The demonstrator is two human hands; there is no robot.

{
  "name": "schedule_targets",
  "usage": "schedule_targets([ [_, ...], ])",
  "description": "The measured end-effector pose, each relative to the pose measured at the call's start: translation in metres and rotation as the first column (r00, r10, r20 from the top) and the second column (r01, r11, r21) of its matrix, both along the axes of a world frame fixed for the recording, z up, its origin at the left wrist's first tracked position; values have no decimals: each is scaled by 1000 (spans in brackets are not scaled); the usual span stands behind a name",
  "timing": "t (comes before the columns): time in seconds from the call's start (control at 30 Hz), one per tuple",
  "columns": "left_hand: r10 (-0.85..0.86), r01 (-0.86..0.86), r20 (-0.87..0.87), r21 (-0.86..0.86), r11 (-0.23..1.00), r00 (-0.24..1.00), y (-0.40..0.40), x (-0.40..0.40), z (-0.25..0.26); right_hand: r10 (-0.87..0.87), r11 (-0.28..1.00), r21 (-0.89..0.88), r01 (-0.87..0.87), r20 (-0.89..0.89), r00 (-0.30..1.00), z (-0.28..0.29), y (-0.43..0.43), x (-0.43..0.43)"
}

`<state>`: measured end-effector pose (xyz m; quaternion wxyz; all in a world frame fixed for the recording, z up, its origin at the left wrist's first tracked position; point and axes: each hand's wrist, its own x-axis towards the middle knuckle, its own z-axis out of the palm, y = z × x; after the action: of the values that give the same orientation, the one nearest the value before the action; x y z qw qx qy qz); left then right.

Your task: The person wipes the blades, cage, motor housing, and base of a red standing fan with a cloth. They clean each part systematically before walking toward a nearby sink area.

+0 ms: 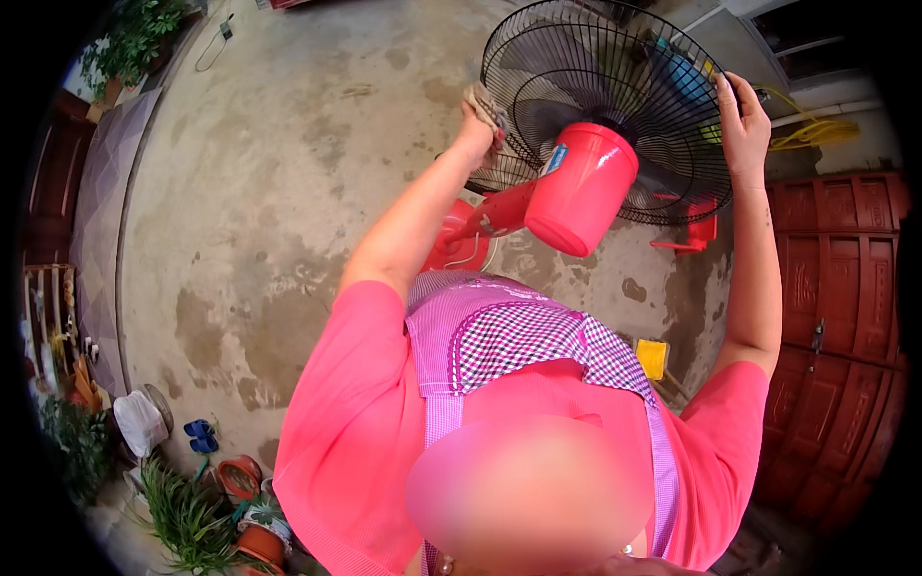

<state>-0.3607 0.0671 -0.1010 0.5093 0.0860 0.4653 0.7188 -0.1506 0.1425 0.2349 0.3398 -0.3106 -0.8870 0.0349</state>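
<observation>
A pedestal fan with a black wire guard point(504, 54) and a red motor housing point(587, 187) stands in front of me, its head tilted. My left hand point(481, 133) grips a crumpled, dirty-looking cloth point(486, 104) at the guard's left edge. On the opposite side, my right hand point(745, 119) grasps the rim of the guard, fingers curled over the wires. Dark fan blades point(547, 57) show through the guard. Below the housing, a red pole point(504, 209) runs down to a round red base point(454, 241), partly hidden by my apron point(518, 335). Another wire guard point(504, 173) shows behind the pole.
Damp patches mark the concrete floor point(238, 180). A red panelled door point(835, 288) is on the right, near a yellow hose point(814, 133). Low on the left are blue slippers point(201, 435) and potted plants point(187, 511). A yellow object point(652, 358) lies beside me.
</observation>
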Motion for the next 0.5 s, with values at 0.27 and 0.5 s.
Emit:
schedule_targets([
  [0.27,-44,64,711,-2,998,702,24,45,-48,91,992,95,-87,-31,995,-12,23,-4],
  [0.5,-65,104,472,-56,993,879,0,-15,59,49,997,57,-49,-3,999,-7,2,-3],
])
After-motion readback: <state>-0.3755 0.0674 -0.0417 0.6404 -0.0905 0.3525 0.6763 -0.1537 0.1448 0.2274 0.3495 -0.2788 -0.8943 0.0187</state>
